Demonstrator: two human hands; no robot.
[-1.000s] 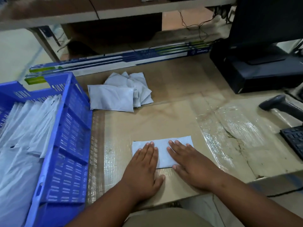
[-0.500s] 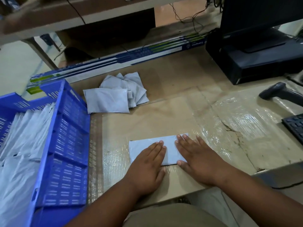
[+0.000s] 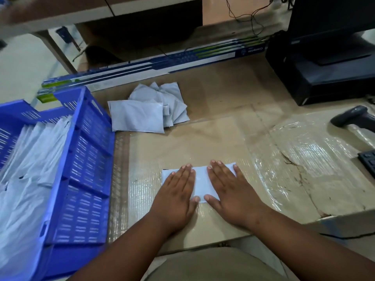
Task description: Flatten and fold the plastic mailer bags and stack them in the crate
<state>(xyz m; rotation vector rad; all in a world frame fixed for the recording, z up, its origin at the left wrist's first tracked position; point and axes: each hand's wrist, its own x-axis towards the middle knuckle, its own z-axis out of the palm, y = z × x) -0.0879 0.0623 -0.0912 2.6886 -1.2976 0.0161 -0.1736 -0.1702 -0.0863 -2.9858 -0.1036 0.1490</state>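
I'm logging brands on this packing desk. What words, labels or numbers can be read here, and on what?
"Crompton", upside down from this view, on the long blue, white and green cardboard box at the desk's far edge.
The round logo beside it and the small print along that box: too small to read.
Grey plastic mailer bags, blue plastic crate, black barcode scanner: no readable text.

Both palms cover much of the folded mailer bag (image 3: 199,182), leaving only its middle strip and left end showing. The blue crate (image 3: 85,169) runs off the left edge, as do the bags inside it (image 3: 30,159). The keyboard (image 3: 368,162), scanner (image 3: 353,118) and monitor (image 3: 332,27) are cut by the right edge. The lower bags of the pile (image 3: 146,107) lie hidden under the upper ones
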